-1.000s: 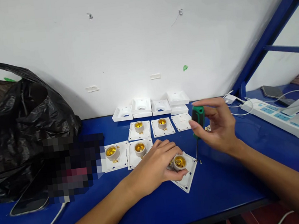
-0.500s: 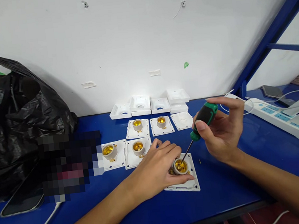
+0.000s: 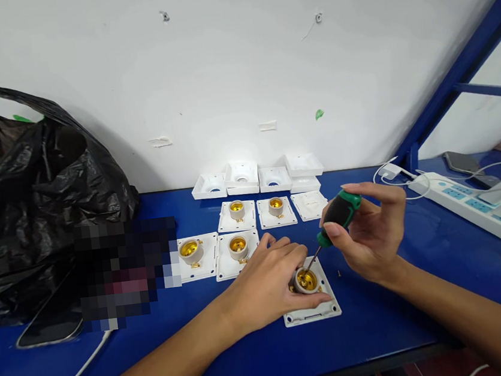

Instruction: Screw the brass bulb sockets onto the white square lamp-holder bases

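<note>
My right hand (image 3: 368, 235) is closed round the green and black handle of a screwdriver (image 3: 339, 219). The shaft slants down to the left, its tip inside the brass-lined lamp socket (image 3: 306, 280). That socket sits on a square white plate (image 3: 312, 313) near the front of the blue table. My left hand (image 3: 270, 285) grips the socket, thumb at its front and fingers at its back left. A tiny screw (image 3: 338, 273) lies just right of the plate. Behind, four sockets on white plates include one (image 3: 238, 247) partly covered by my left hand.
White square covers (image 3: 242, 175) line the wall, with a bare white plate (image 3: 309, 205) before them. A black plastic bag (image 3: 52, 192) and a phone (image 3: 51, 325) with a white cable are at left. On the right lies a white power strip (image 3: 474, 205) with cables.
The view has shifted slightly left, so most things appear further right. The screwdriver and my right hand have dropped a little towards the socket. My left hand keeps its grip.
</note>
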`<state>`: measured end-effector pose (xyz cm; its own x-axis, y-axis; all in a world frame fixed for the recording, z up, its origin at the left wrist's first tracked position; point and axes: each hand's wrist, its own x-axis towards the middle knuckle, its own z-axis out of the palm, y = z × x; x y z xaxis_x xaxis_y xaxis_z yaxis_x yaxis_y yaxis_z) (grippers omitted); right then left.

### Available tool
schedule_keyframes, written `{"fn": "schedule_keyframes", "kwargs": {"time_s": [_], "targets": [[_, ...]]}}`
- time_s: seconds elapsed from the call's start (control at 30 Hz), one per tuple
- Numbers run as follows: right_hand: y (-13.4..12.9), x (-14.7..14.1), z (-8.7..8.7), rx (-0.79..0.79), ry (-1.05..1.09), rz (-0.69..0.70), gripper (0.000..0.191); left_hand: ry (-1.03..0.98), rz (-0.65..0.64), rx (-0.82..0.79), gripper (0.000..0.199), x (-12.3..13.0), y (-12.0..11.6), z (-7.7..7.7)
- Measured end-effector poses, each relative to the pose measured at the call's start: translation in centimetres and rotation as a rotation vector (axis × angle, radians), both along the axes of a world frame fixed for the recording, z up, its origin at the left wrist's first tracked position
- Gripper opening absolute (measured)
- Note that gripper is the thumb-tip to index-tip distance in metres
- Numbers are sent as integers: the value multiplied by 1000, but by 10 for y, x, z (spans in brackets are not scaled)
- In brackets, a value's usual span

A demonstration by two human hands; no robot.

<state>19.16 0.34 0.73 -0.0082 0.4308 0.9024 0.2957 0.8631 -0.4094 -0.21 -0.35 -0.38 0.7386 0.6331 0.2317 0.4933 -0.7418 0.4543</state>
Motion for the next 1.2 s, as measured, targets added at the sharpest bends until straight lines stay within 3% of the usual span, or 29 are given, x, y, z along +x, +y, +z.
{"fn": "schedule_keyframes", "kwargs": {"time_s": [0.4, 0.9, 1.2], "targets": [[-5, 3, -6, 28, -40, 69, 66, 15, 10, -33, 48, 0, 2, -1], [-2, 2, -4, 80, -22, -2, 61, 11, -12, -44, 50, 1, 4, -2], [-3, 1, -6, 72, -41, 31, 66, 2, -23, -81, 48, 1, 4, -1]]}}
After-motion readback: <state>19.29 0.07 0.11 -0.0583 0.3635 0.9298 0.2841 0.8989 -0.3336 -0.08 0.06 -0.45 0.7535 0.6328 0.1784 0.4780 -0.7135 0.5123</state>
